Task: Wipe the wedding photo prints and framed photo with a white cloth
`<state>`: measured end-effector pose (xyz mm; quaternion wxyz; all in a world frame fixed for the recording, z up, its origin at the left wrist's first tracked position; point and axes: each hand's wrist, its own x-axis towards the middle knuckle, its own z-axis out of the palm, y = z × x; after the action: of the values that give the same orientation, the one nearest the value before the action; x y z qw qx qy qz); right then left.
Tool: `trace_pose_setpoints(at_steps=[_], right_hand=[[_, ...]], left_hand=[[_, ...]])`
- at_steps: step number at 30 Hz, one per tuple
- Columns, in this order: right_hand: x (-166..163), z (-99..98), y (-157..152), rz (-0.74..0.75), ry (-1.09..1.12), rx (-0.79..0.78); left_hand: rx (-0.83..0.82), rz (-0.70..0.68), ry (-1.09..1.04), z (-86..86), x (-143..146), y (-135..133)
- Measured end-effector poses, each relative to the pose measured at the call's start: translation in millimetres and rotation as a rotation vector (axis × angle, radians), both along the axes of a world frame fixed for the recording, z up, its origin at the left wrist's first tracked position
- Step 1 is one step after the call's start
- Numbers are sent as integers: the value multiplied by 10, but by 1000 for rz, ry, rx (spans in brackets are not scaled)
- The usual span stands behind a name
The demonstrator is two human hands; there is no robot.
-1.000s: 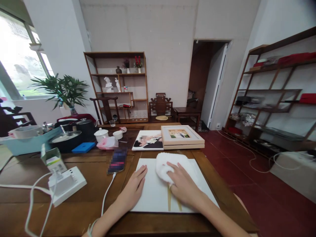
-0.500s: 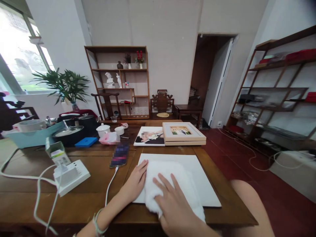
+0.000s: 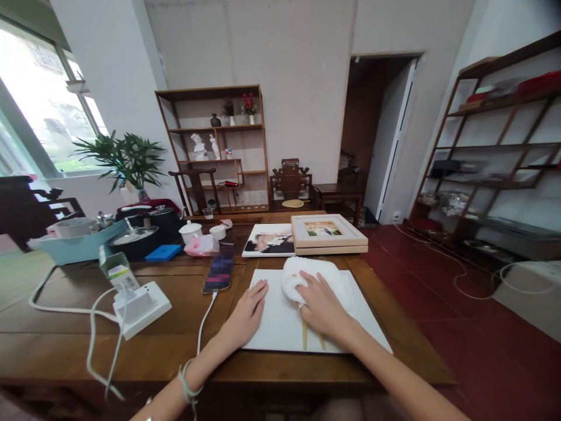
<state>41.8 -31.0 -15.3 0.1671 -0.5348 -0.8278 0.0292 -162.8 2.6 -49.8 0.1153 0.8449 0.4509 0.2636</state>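
Note:
A white board [image 3: 276,327] lies flat near the front edge of the wooden table. My left hand [image 3: 248,313] rests along its left edge, fingers stretched out and holding nothing. On the upper right part of the board, my right hand [image 3: 322,301] presses and grips a fluffy white towel [image 3: 337,278], with its fingers bent into the folds. A ring is on one finger of that hand. Two yellowish strips [image 3: 305,335] show on the board below the towel, partly hidden by my right wrist.
Behind the board lie a photo print [image 3: 267,241] and a light wooden picture frame [image 3: 328,233]. A phone [image 3: 218,273] with a white cable is left of the board. Farther left are a power strip [image 3: 142,310], a blue box [image 3: 163,252] and a teal basin [image 3: 76,245].
My right hand has slid the towel away from me to the upper part of the board, uncovering the yellowish strips. My left hand stays at the left edge. The view has shifted slightly.

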Motion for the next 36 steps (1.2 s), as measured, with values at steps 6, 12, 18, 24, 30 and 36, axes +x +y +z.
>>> trace_pose_setpoints(at_steps=[6,12,18,24,30,36], right_hand=[[-250,-30,-220,174,-39,10],[-117,-34,-693,282,5,-43],[209,-64,-323,96,43,-33],[3,-60,40,-4,-20,5],[-317,29,-279,386,-39,11],[-31,85,-647,441,53,-73]], left_hand=[[-3,-39,12,17,11,7],[-18,-32,-6,6,10,8],[-9,17,-28,-29,34,-9],[-56,19,-83,-6,27,-34],[-48,33,-301,29,0,-64],[-60,-26,-241,41,-11,-58]])
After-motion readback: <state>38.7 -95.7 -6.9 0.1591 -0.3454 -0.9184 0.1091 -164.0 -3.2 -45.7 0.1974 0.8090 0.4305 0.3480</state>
